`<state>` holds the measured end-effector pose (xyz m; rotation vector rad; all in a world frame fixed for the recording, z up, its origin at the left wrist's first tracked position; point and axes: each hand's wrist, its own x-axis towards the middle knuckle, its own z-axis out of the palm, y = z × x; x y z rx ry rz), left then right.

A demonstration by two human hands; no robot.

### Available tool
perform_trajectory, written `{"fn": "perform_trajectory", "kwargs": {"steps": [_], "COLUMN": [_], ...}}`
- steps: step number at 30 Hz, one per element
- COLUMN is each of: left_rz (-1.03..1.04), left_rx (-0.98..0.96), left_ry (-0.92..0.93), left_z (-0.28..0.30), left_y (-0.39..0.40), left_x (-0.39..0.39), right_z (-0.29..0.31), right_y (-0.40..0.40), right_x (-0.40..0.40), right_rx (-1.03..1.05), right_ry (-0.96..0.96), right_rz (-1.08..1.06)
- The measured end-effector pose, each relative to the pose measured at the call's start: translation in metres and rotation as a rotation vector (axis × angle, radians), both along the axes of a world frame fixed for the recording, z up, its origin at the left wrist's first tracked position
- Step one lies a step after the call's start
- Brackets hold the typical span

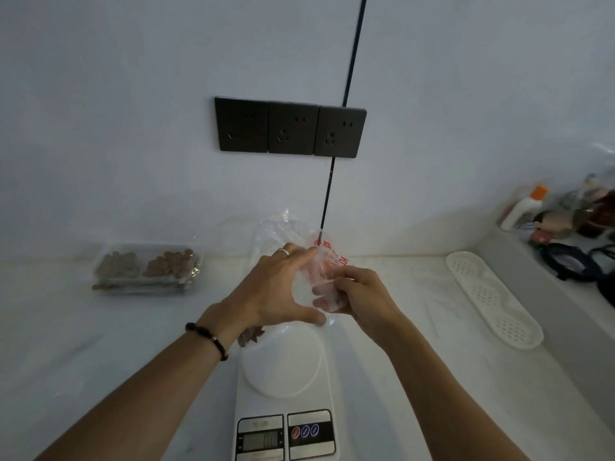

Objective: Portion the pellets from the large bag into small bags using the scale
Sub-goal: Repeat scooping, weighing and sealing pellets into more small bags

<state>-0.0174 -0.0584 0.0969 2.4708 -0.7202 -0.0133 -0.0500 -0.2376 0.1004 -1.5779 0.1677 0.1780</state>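
Counter (100,344) of pale marble runs wall to wall, with a white scale (283,394) at its near edge, the round platter bare and the display too dim to read. Above the scale's far end both hands work a small bag (327,261) of clear plastic with red print. Left hand (279,287), ringed and with a bead bracelet at the wrist, has its fingers laid nearly straight along the bag and the thumb under it. Right hand (362,294) pinches the bag's edge with curled fingers. Behind the bag, against the wall, stands crumpled clear plastic (279,231), perhaps the large bag; I cannot tell. Left of the scale lies a clear tray (146,271) holding brown pellets (169,262). Right of the scale rests a white perforated dish (492,297), and beyond it a raised ledge (519,257) with bottles (522,207). Three dark sockets (291,128) sit on the grey wall above the scale.
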Motion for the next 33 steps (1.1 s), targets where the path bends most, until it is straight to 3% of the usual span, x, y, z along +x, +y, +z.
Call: {"fn": "perform_trajectory", "kwargs": {"steps": [4, 11, 18, 21, 24, 28, 33], "left_rz": [0.043, 0.126, 0.136, 0.137, 0.170, 0.234, 0.282], "left_rx": [0.039, 0.150, 0.158, 0.177, 0.175, 0.183, 0.251], "left_ry": [0.087, 0.169, 0.146, 0.132, 0.071, -0.021, -0.043], "left_z": [-0.012, -0.078, -0.094, -0.091, -0.087, -0.090, -0.108], "left_y": [0.014, 0.034, 0.048, 0.049, 0.054, 0.061, 0.063], "left_x": [-0.018, -0.049, -0.062, -0.066, -0.077, -0.110, -0.167], "right_z": [-0.012, -0.086, -0.102, -0.103, -0.092, -0.082, -0.090], "right_y": [-0.019, -0.027, -0.031, -0.035, -0.035, -0.027, -0.016], "right_x": [-0.019, -0.047, -0.042, -0.042, -0.055, -0.088, -0.136], "right_rx": [0.220, 0.277, -0.074, -0.324, -0.663, -0.869, -1.140], "right_ry": [0.062, 0.248, 0.268, 0.227, 0.139, -0.067, -0.180], "right_rz": [-0.130, -0.256, -0.287, -0.278, -0.221, -0.127, 0.075]}}
